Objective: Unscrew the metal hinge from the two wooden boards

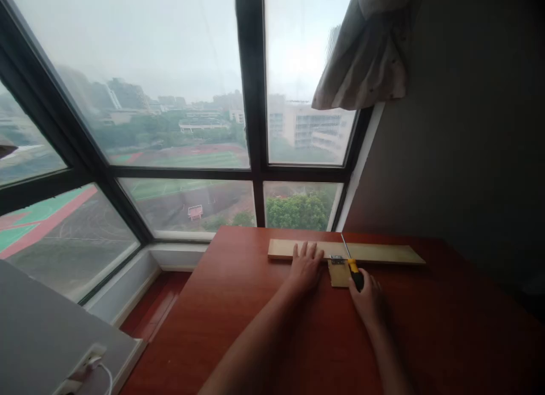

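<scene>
A long, pale wooden board point(383, 253) lies across the far part of the table. My left hand point(305, 265) rests flat on it, fingers spread, left of a small metal hinge point(337, 260). The hinge sits where the board meets a small wooden piece point(338, 274) on the near side. In my right hand point(368, 295) is a screwdriver point(353, 267) with a yellow and black handle, its shaft pointing away over the board. Whether its tip touches anything is too small to tell.
The reddish-brown table point(238, 304) reaches close to the windows point(183, 202). A gathered curtain point(366, 60) hangs at upper right beside a dark wall point(447, 128). At lower left, a white cable point(106, 375) is plugged into a wall socket point(91, 358).
</scene>
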The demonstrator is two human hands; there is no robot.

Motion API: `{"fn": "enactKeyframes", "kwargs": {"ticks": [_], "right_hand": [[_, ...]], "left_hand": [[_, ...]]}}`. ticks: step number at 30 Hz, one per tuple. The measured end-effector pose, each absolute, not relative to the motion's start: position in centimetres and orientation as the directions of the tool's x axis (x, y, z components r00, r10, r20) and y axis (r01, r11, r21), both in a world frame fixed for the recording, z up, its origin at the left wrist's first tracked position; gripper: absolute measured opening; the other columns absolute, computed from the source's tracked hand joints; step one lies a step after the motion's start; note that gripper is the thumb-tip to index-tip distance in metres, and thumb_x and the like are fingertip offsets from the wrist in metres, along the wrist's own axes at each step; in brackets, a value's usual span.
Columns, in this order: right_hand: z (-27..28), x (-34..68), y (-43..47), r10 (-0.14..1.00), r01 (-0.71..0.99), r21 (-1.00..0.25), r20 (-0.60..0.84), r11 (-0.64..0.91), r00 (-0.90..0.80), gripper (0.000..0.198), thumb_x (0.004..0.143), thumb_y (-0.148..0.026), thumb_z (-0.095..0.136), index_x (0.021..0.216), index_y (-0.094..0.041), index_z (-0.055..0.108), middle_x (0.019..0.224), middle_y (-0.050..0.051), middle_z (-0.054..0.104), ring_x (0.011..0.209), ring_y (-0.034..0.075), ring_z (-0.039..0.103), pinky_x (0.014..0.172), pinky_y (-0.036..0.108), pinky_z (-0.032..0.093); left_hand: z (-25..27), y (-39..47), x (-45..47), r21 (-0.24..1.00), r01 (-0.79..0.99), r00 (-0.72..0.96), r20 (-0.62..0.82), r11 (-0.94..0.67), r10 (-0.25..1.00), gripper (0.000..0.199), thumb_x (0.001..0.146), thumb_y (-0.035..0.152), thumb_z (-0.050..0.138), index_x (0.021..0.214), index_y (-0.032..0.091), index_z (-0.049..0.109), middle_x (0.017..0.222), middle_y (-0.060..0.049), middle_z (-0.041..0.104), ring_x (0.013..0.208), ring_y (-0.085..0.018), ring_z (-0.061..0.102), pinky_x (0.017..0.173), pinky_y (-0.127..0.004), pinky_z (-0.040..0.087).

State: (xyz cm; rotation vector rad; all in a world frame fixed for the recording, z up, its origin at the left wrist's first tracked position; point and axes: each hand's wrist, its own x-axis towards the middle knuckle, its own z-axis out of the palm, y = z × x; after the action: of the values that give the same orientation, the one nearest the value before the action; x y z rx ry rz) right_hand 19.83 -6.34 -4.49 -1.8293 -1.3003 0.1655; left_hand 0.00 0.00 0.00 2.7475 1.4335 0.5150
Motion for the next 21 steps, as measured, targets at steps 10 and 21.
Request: {"fn": "enactKeyframes", "kwargs": {"ticks": [10, 21], "right_hand": [[-4.1, 20.2, -7.4, 0.780, 0.360, -0.930, 0.174, -0.070, 0.601, 0.058, 0.082, -0.053, 0.048, 0.124, -0.016, 0.058, 0.107, 0.012, 0.069, 0.090, 0.026, 0.065, 0.077, 0.036, 0.051], [-3.0, 18.9, -9.1, 0.836, -0.019, -0.999, 0.016, 0.032, 0.548, 0.052, 0.077, -0.052, 0.063, 0.113, -0.014, 0.063, 0.092, 0.008, 0.072, 0.069, 0.018, 0.061, 0.067, 0.032, 0.051]], "left_hand": [[-0.1, -0.1, -1.3, 0.120, 0.828, 0.505, 0.266, -0.548, 0.821, 0.051, 0.095, 0.018, 0.035, 0.144, 0.033, 0.038, 0.149, -0.008, 0.042, 0.137, -0.030, 0.035, 0.111, -0.061, 0.021], [1.4, -4.4, -8.9, 0.201, 0.813, 0.496, 0.251, -0.546, 0.831, 0.059, 0.085, 0.013, 0.047, 0.140, 0.034, 0.045, 0.150, -0.005, 0.042, 0.139, -0.030, 0.034, 0.114, -0.059, 0.017]]}}
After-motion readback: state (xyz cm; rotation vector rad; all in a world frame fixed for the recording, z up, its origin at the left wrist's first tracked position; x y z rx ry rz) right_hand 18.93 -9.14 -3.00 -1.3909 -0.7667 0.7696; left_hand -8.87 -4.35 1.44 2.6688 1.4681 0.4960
